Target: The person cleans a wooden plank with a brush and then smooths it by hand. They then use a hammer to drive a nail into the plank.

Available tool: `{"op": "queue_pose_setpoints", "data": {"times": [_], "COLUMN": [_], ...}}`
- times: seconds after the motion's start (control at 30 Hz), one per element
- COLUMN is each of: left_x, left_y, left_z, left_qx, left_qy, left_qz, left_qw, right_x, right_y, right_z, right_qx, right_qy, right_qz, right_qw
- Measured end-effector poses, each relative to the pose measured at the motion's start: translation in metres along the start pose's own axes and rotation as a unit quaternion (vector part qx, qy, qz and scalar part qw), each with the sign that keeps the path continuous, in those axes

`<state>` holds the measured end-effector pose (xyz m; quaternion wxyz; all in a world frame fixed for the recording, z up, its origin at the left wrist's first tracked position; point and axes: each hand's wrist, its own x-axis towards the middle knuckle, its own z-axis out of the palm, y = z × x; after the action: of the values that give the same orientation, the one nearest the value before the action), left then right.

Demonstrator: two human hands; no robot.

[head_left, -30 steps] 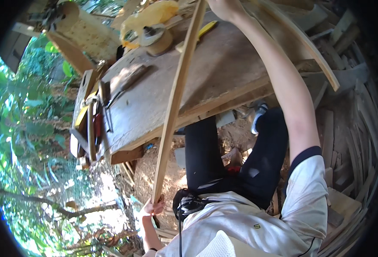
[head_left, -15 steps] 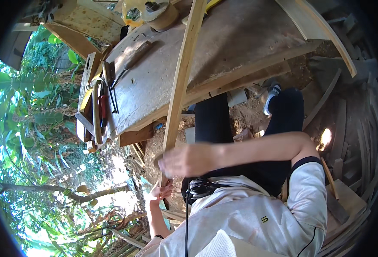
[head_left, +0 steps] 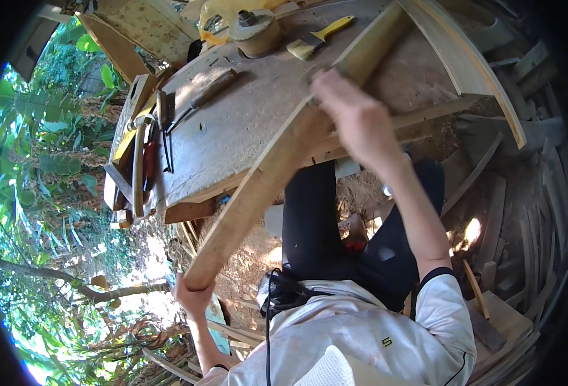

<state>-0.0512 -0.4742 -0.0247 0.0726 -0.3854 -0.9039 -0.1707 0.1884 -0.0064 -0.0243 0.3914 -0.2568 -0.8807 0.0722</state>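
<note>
A long wooden strip (head_left: 252,180) lies slanted across the worn workbench (head_left: 226,122), its near end jutting past the front edge. My left hand (head_left: 191,293) grips that near end. My right hand (head_left: 355,119), blurred by motion, is on the upper part of the strip, fingers together over a dark object that I cannot make out. Just beyond it lie a yellow-handled brush (head_left: 319,38) and a round wooden block with a metal fitting (head_left: 252,32). A wooden-handled tool (head_left: 210,90) rests to the left.
Several hand tools (head_left: 139,154) line the bench's left end. A yellow plastic bag (head_left: 219,16) lies at the back. A thin bent board (head_left: 464,58) overhangs on the right, above piled scrap wood (head_left: 528,225). Plants and a branch (head_left: 78,289) are at the left.
My right hand swept down the strip to near my left hand, then back up it. The strip is more slanted, its near end and my left hand shifted left.
</note>
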Motion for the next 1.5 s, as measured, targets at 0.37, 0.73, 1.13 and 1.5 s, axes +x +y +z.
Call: {"op": "queue_pose_setpoints", "data": {"times": [0.37, 0.73, 1.13, 1.5], "left_x": [0.024, 0.012, -0.002, -0.007], "left_y": [0.037, 0.056, 0.04, 0.011], "left_z": [-0.017, 0.007, 0.024, 0.018], "left_qx": [0.113, 0.053, 0.043, 0.072], "left_qy": [0.195, 0.178, 0.174, 0.169], "left_qz": [0.095, 0.089, 0.096, 0.082], "left_qw": [0.97, 0.979, 0.979, 0.98], "right_x": [-0.015, 0.009, 0.01, 0.017], "right_y": [-0.149, -0.112, -0.084, -0.046], "right_z": [0.007, 0.024, 0.016, 0.008], "right_qx": [0.199, 0.195, 0.149, 0.082], "right_qy": [0.033, 0.059, 0.05, 0.014], "right_qz": [-0.19, -0.11, -0.118, -0.112], "right_qw": [0.961, 0.973, 0.98, 0.99]}}
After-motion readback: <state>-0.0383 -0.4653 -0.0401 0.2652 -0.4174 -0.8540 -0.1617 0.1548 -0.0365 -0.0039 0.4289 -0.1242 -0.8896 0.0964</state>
